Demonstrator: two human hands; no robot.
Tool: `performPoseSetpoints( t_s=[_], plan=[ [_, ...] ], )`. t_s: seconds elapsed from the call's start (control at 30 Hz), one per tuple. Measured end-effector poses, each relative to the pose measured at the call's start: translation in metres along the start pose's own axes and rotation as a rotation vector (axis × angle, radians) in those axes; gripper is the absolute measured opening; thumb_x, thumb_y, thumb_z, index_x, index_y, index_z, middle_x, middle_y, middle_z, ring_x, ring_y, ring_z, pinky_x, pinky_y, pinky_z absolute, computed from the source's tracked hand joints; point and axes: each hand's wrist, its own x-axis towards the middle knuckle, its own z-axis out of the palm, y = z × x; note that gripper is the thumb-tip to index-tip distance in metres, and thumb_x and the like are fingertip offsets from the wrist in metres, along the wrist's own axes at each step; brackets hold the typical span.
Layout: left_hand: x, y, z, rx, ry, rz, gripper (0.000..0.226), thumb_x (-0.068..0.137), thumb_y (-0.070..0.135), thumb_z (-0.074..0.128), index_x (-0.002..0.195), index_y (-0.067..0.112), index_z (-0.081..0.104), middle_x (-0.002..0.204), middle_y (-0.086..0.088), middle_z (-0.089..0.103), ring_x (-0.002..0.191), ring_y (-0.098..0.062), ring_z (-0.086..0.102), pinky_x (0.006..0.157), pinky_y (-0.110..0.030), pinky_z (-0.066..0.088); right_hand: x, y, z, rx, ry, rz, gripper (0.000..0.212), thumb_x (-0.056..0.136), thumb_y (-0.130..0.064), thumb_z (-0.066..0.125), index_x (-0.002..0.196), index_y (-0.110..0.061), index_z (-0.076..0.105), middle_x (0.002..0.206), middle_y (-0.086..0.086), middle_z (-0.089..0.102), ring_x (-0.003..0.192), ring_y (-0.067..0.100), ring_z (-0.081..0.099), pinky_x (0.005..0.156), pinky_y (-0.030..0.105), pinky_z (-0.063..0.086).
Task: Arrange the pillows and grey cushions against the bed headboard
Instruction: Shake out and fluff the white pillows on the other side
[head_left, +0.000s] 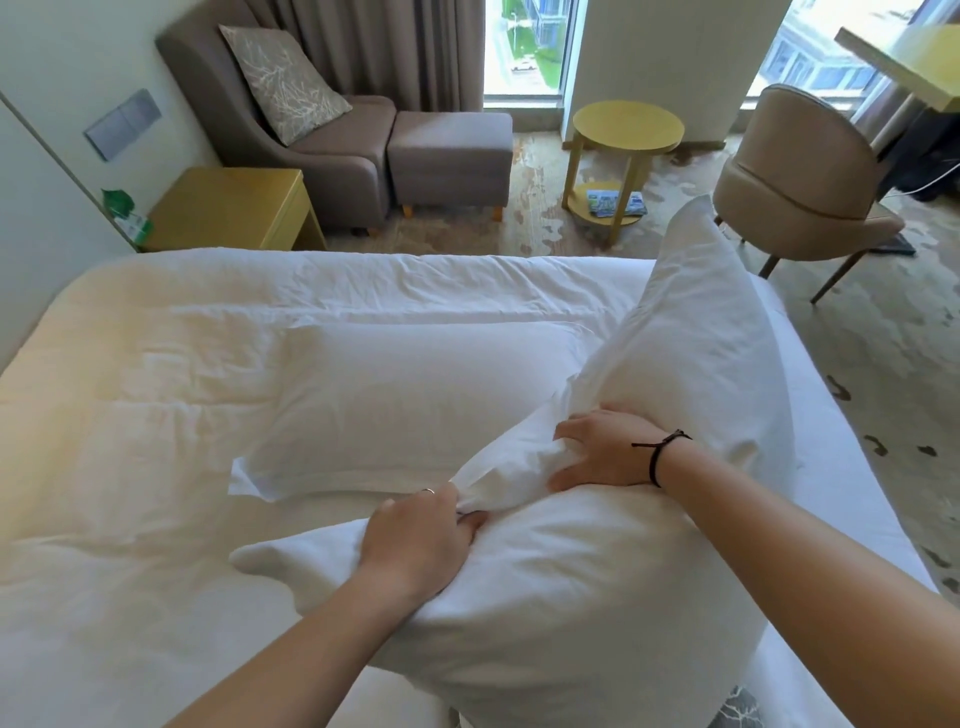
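A big white pillow (675, 353) stands tilted on the right half of the bed (130, 395), bent in the middle. My left hand (421, 540) grips a bunched fold of its cover at the near left. My right hand (605, 452) clutches the cover at the bend. A second white pillow (405, 405) lies flat in the middle of the bed, just left of my hands. One grey patterned cushion (283, 80) leans in the armchair at the back left. A corner of another grey patterned cushion (737, 709) shows under the held pillow at the bottom edge.
A yellow bedside table (234, 208) stands at the far left of the bed, with a grey armchair (337, 161) and footstool (452, 156) behind it. A round yellow side table (628, 127) and a beige chair (800, 171) stand on the carpet at the right.
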Motion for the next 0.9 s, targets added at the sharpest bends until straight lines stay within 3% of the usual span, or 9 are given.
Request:
performPoseSetpoints(
  t_s=[0.1,0.17,0.23,0.43,0.63,0.77,0.9],
  plan=[
    [-0.011,-0.006,0.001,-0.062,0.022,0.006,0.034,0.093,0.057,0.029,0.081,0.027,0.041,0.088,-0.001,0.068,0.082,-0.031,0.062,0.062,-0.038,0.034,-0.008,-0.018,0.004,-0.058,0.127,-0.056,0.045,0.079,-0.073,0.051,0.076,-0.028,0.049,0.077,-0.012,0.054,0.088,0.019,0.055,0.095,0.033,0.034],
    [-0.018,-0.013,-0.001,-0.082,0.055,0.009,0.033,0.093,0.052,0.029,0.083,0.026,0.046,0.084,-0.001,0.068,0.077,-0.031,0.061,0.061,-0.037,0.033,-0.018,-0.033,0.008,-0.044,0.237,-0.047,0.045,0.085,-0.066,0.052,0.066,-0.026,0.042,0.069,-0.009,0.052,0.083,0.021,0.053,0.075,0.029,0.031],
    [-0.025,-0.024,-0.007,-0.097,0.108,0.025,0.036,0.093,0.053,0.026,0.084,0.027,0.049,0.080,-0.001,0.067,0.075,-0.031,0.062,0.059,-0.037,0.033,-0.028,-0.053,0.006,-0.019,0.333,-0.027,0.047,0.088,-0.062,0.051,0.063,-0.024,0.039,0.065,-0.008,0.052,0.076,0.021,0.052,0.066,0.028,0.027],
    [-0.037,-0.077,-0.062,-0.089,0.272,0.079,0.039,0.097,0.057,0.031,0.091,0.024,0.052,0.088,-0.006,0.070,0.085,-0.034,0.066,0.062,-0.038,0.040,-0.043,-0.134,-0.034,-0.053,0.546,0.036,0.051,0.090,-0.058,0.047,0.062,-0.019,0.033,0.057,-0.007,0.046,0.064,0.026,0.050,0.052,0.035,0.028],
    [-0.067,-0.196,-0.163,-0.034,0.484,0.244,0.044,0.096,0.064,0.032,0.076,0.025,0.041,0.068,0.002,0.061,0.066,-0.026,0.061,0.053,-0.032,0.039,-0.043,-0.253,-0.071,0.081,0.670,-0.086,0.053,0.088,-0.058,0.052,0.057,-0.020,0.032,0.050,-0.005,0.042,0.053,0.018,0.044,0.051,0.037,0.036],
    [-0.105,-0.310,-0.214,-0.044,0.302,0.197,0.060,0.076,0.088,0.029,0.073,0.031,0.047,0.068,0.013,0.057,0.069,-0.013,0.054,0.053,-0.029,0.031,-0.027,-0.371,-0.059,0.142,0.635,-0.257,0.055,0.088,-0.057,0.054,0.053,-0.021,0.030,0.045,-0.004,0.034,0.046,0.011,0.037,0.050,0.037,0.035],
    [-0.157,-0.413,-0.223,-0.031,0.145,0.021,0.072,0.039,0.099,0.053,0.076,0.038,0.053,0.069,0.014,0.060,0.072,-0.005,0.055,0.057,-0.031,0.035,0.008,-0.485,-0.023,0.264,0.560,-0.365,0.057,0.089,-0.053,0.058,0.054,-0.016,0.031,0.047,-0.001,0.034,0.047,0.016,0.036,0.051,0.037,0.034]
  ],
)
